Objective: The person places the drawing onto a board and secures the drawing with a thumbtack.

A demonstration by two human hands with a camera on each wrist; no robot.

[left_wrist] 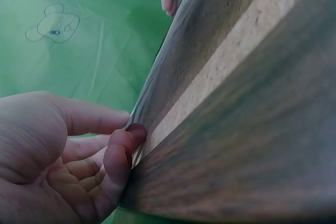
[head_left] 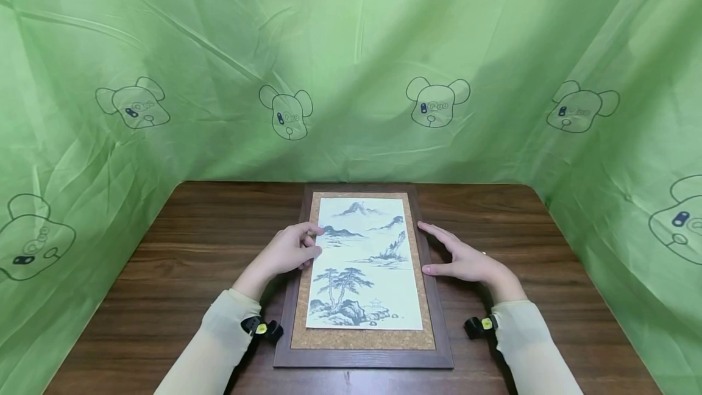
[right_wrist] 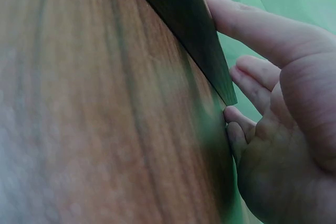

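Left hand pinches a landscape print lying on a framed cork board

Nearest, pale sleeves [head_left: 534, 337] run off the lower edge, so the upper arms are cut off; a small black unit [head_left: 270, 331] sits at each wrist. The left hand [head_left: 289, 251] pinches the print's left edge between thumb and index finger. The left wrist view is dim and steeply angled, so how far the index fingertip reaches beneath is hard to say. The right hand [head_left: 466, 261] is spread, thumb and fingertips at the frame's right outer side.

Between the hands lies the print [head_left: 364, 261], a flat white rectangle with blue-grey mountains, pines and a pavilion. It covers most of the speckled, grainy cork panel [head_left: 362, 340], bordered by a dark brown frame [head_left: 362, 359]. The surface [head_left: 192, 261] beneath is streaked wood grain. Farthest, creased green cloth [head_left: 351, 35] bears outlined round-eared animal heads [head_left: 433, 105].
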